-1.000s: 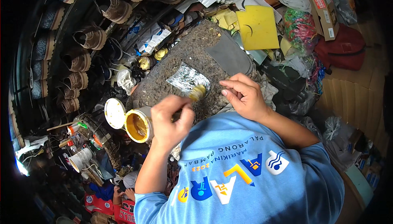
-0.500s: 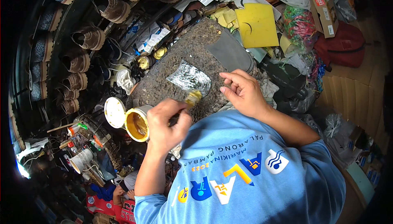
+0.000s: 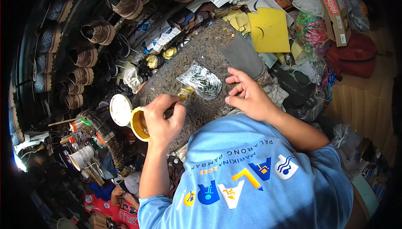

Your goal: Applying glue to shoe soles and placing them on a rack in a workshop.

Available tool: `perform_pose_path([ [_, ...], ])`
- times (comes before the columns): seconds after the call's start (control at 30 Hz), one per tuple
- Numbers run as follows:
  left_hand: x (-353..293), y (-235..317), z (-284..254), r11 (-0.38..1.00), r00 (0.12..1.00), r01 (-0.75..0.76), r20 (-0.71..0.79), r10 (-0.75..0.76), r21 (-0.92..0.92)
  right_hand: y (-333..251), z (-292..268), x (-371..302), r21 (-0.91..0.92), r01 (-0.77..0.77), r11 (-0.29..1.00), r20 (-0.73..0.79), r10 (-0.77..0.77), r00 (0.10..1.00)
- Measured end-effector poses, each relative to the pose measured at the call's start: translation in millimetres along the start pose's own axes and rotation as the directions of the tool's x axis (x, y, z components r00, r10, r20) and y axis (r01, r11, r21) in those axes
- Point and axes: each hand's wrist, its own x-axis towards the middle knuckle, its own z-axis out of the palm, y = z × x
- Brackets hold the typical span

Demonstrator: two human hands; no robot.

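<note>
Holding brush; glossy piece beyond left grip.

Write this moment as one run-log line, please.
Left grip: holding brush | Right grip: open, nothing held | Shiny piece: flat on rough surface | Tub: open, near left grip

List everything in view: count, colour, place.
work block: 1, brown, centre
shiny piece: 1, dark and white, on work block
grey piece: 1, grey, block's far right
sheet: 1, yellow, upper right
brush: 1, yellowish, in left hand
open tub: 1, yellow rim, beside left hand
lid: 1, white, beside tub
shoes: many, mostly brown, upper left
box: 1, brown, upper right
bag: 1, red, below box
other person: 1, red clothing, lower left
clutter: uncountable, mixed, throughout
shirt: 1, blue, bottom
left hand: 1, bare, centre
right hand: 1, bare, empty, centre-right
</note>
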Motion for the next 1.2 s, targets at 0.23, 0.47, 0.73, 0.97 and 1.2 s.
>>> perform_pose_path([
  [0.23, -4.9, 5.8, 7.7, 0.995, 0.994, -0.084, 0.063, 0.087, -0.054, -19.5, 7.3, 20.8, 0.32, -0.228, 0.919, 0.11, 0.204, 0.973],
  [0.47, 17.4, -17.2, 7.5, 0.996, 0.992, -0.026, -0.117, 0.036, 0.081, -26.6, 1.6, 34.7, 0.337, -0.311, 0.889, 0.163, 0.27, 0.949],
  [0.73, 26.6, -13.0, 16.9, 0.998, 0.983, 0.04, -0.18, -0.031, 0.047, -34.3, -5.7, 43.3, 0.324, -0.365, 0.873, 0.213, 0.308, 0.927],
  [0.97, 51.0, -6.6, 30.4, 0.997, 0.983, 0.074, -0.166, -0.078, -0.031, -37.6, -4.9, 49.2, 0.302, -0.386, 0.872, 0.247, 0.32, 0.915],
  [1.2, 34.5, -16.6, -4.5, 0.967, 0.961, 0.255, -0.107, -0.254, 0.001, -35.6, -6.4, 52.3, 0.291, -0.401, 0.869, 0.253, 0.335, 0.908],
])
